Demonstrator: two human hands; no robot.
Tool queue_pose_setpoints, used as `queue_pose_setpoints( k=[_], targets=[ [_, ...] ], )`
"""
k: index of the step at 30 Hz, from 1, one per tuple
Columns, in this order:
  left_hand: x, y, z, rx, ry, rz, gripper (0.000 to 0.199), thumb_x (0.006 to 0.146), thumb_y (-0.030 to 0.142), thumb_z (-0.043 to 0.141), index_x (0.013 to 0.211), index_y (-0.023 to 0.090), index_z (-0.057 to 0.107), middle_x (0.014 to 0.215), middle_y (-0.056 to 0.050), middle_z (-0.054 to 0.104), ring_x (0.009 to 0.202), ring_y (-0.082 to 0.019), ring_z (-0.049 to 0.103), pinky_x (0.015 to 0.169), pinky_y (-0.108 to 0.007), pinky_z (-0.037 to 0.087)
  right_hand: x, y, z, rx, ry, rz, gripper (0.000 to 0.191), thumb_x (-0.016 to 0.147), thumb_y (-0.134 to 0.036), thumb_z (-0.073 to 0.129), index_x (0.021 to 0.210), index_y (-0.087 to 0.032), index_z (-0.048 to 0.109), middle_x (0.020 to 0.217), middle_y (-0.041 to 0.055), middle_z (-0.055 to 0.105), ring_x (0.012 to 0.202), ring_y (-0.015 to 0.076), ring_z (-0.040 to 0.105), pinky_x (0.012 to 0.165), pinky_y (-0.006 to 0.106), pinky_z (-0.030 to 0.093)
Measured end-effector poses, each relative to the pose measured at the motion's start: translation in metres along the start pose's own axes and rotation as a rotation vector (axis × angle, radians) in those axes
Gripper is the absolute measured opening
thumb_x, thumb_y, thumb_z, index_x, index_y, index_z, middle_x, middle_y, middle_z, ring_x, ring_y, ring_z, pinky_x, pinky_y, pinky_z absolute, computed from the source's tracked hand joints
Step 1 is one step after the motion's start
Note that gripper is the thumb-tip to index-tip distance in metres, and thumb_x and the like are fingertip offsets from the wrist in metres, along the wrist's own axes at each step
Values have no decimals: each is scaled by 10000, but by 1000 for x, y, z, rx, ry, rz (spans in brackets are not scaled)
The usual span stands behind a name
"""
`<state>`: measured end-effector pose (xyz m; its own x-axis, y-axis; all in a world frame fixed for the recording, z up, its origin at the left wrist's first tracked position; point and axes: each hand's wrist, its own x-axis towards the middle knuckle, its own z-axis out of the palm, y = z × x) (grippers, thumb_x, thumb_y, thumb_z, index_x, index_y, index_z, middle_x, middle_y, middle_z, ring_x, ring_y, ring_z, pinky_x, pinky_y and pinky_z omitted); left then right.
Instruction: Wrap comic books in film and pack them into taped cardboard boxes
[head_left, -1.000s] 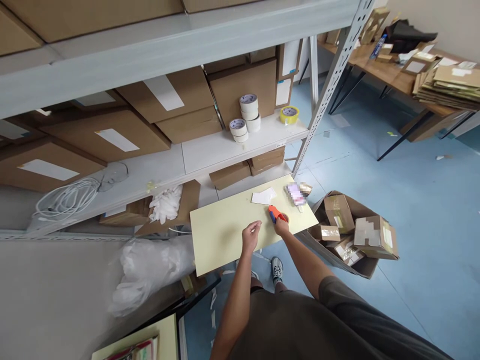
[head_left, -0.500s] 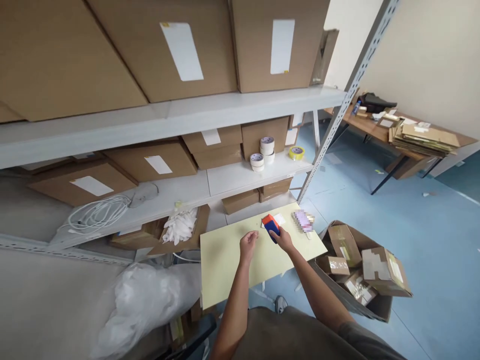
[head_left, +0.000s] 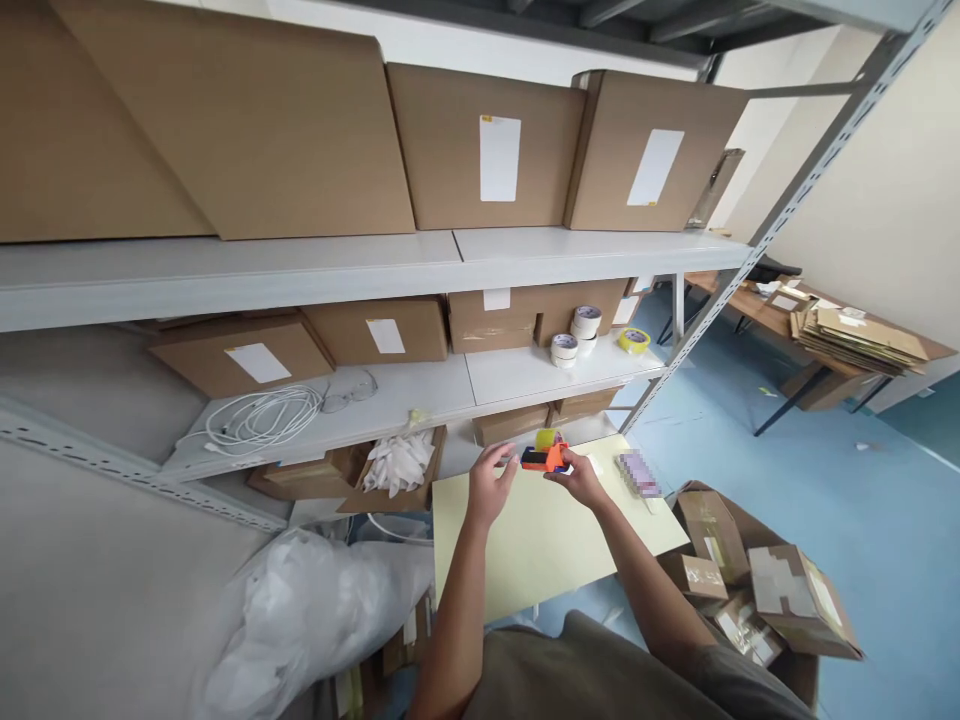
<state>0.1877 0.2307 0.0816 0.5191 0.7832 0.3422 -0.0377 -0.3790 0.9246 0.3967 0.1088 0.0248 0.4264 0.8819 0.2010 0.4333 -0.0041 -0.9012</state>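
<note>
Extending its long axis crosswise above the pale tabletop (head_left: 540, 540), the orange tape dispenser (head_left: 553, 458) is clasped at its right end by the right grip (head_left: 580, 477), while the left grip (head_left: 490, 487), loosely parted and seemingly holding nothing, stands at its left end, touching or just beside, I cannot tell.

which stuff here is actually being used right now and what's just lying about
Apparently in use:
orange tape dispenser, in the right hand
left hand, close beside it
pale yellow table below

Apparently just lying about:
white tape rolls
yellow tape roll
coiled white cable
</note>
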Motion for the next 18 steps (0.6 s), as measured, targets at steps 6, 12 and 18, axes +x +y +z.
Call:
queue_pose_setpoints(
  k=[6,12,18],
  targets=[
    [21,10,-28,113,-130,124,315,943,371,701,1233,278,781,1233,-94,747,1148,-240,698,913,-335,589,11,-24,18,-70,-68,-146,292,873,-502,766,905,-219,704,945,76,720,851,223,621,784,339,522],
    [33,3,-27,192,-77,175,220,989,358,639,900,251,809,879,-57,766,853,-208,703,832,-336,562,22,-27,17,-143,-141,-149,338,881,-528,769,986,-212,714,956,74,731,852,230,649,821,362,552],
    [48,25,-15,255,103,264,265,1024,345,574,888,248,780,860,-51,744,858,-203,683,829,-327,545,34,-33,3,-64,-176,-157,356,903,-528,751,1085,-223,720,1007,73,760,918,258,685,884,373,554]
  ],
)
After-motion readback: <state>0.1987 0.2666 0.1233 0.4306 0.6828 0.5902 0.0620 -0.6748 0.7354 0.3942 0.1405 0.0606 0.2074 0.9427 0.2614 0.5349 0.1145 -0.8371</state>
